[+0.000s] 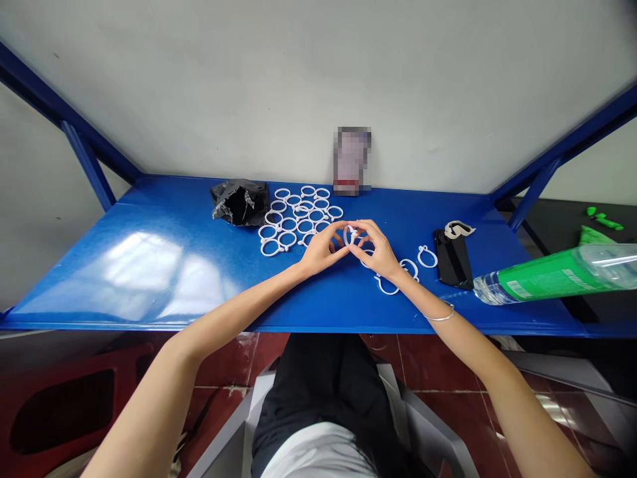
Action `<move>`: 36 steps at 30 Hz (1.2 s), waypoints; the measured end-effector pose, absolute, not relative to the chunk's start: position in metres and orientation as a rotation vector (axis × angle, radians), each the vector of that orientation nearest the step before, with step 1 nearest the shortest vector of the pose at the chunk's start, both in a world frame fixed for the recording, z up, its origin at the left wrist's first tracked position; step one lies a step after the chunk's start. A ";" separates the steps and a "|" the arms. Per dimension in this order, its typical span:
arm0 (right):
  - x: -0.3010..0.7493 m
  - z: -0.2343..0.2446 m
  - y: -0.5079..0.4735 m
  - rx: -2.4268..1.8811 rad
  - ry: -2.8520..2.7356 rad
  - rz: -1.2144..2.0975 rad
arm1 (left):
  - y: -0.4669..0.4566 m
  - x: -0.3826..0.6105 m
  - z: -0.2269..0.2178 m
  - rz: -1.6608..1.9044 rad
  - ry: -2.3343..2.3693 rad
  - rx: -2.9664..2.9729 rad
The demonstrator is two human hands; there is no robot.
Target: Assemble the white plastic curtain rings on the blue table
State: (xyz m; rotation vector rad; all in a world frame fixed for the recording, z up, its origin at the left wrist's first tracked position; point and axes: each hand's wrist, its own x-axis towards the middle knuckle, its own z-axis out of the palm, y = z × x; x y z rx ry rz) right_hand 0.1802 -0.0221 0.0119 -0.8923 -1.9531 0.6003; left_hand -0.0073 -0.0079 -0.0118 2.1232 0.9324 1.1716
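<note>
Head view: left hand [321, 253] and right hand [379, 248] met on one white ring [353, 232].
I had both pinching it between thumb and fingers over the blue worktop [199, 245], near the spread of loose rings [294, 208].
</note>
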 end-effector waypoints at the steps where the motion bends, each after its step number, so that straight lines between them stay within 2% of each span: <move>1: 0.180 0.012 -0.022 -0.886 -1.940 0.598 | -0.008 -0.007 -0.011 1.166 0.929 2.120; 27: 0.178 0.017 -0.025 -0.921 -1.775 0.464 | -0.011 -0.007 -0.011 1.057 0.962 2.159; 31: 0.178 0.016 -0.024 -0.897 -1.753 0.422 | -0.012 -0.007 -0.008 1.137 0.954 2.225; 36: 0.178 0.015 -0.024 -0.874 -1.770 0.415 | -0.011 -0.006 -0.008 1.401 0.905 2.335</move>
